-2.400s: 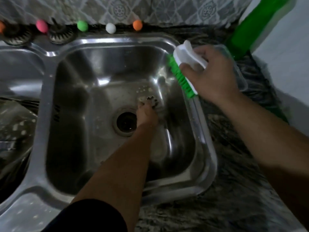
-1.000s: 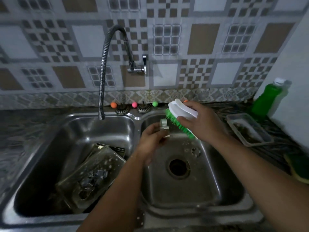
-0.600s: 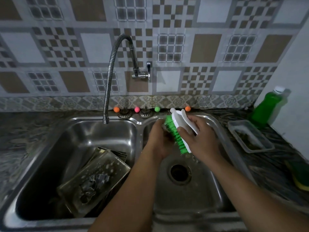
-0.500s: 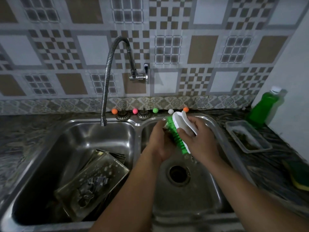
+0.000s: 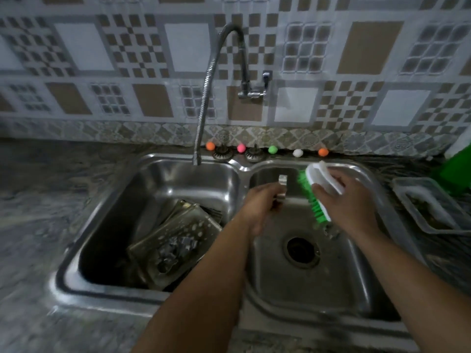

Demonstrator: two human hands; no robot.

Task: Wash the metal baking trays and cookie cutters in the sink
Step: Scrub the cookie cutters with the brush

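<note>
Left hand (image 5: 257, 207) pinches a small cookie cutter (image 5: 282, 186) over the right basin, mid-frame; right hand (image 5: 349, 200) grips the scrub brush (image 5: 314, 194) just beside it. Looks light, stiff, probably slippery wet with thin edges, so I'd hold its flat sides. Trays (image 5: 175, 240) sit lower left.

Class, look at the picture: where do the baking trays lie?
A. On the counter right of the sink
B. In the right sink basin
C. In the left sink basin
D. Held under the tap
C: the baking trays lean inside the left sink basin, flecked with suds, below the tap.
</note>
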